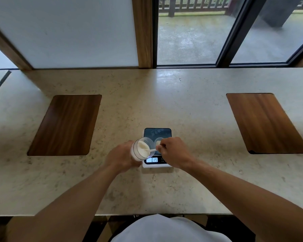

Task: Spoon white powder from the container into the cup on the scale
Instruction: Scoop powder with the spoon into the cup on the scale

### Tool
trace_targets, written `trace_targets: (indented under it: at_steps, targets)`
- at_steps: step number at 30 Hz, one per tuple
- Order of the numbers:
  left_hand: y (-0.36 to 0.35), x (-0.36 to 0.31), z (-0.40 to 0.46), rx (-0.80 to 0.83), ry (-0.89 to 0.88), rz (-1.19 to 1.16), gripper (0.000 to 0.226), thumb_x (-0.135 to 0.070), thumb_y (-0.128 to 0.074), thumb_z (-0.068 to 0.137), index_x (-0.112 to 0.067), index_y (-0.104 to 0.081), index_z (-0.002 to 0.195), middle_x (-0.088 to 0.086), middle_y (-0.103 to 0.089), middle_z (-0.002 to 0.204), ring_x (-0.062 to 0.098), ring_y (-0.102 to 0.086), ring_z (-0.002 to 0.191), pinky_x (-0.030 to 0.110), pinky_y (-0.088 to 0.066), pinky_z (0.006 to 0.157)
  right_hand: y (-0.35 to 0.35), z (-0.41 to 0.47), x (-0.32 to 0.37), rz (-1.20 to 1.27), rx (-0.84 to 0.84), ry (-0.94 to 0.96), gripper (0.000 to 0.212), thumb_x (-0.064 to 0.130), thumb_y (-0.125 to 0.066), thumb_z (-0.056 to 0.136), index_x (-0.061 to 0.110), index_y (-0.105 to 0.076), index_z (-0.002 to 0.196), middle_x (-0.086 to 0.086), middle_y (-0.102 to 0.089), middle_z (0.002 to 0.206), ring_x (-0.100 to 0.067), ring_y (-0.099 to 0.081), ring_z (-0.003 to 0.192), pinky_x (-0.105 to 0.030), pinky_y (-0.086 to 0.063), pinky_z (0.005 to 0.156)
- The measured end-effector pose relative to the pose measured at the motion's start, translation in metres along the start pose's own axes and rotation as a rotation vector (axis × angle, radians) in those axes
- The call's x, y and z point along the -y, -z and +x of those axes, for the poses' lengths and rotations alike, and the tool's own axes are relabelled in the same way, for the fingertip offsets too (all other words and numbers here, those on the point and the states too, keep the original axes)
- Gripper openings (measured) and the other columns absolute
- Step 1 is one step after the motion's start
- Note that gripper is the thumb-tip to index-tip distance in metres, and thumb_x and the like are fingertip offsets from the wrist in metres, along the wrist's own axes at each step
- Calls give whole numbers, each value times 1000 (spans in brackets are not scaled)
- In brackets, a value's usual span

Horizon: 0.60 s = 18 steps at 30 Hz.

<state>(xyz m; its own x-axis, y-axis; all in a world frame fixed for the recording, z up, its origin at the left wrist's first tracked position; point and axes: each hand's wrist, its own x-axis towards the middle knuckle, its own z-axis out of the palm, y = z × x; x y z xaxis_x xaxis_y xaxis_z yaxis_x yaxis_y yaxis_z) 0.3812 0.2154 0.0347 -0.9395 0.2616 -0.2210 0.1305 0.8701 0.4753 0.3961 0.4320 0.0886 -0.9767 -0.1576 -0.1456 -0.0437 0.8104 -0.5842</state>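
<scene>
Powder container (141, 149) beside scale (157, 163), display "0.19"

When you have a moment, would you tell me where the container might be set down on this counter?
Bare counter lies between the left wooden inlay and the scale, and between the scale and the right wooden inlay. It is crowded at the scale, where both hands, container and cup meet.

Just one view here, a wide-angle head cam looking forward and down over the stone counter (164, 95) toward the window (191, 35). Both forearms reach in from the bottom, hands close and near center; edges bend noticeably.
</scene>
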Motion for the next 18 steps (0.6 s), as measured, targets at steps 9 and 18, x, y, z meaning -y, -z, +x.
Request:
trace_targets:
  at_steps: [9,18]
  targets:
    - [-2,-1,1,-15,-17,8,77,-58,-80,61,-30,-53,127,-5,-68,116,16,-64,93,37,-58,80,-3,1,-3,53,22,-53,28,26,-56,96,12,-73,78,-2,-67,66,-15,-62,55,-19,-46,46]
    - [-2,-4,3,-37,-23,-6,75,-53,-82,62,-27,-55,127,-3,-68,116,19,-65,93,39,-58,80,-2,3,-5,127,36,-101,34,27,-56,96,24,-63,62,6,-58,55,-8,-51,46,-14,-37,44]
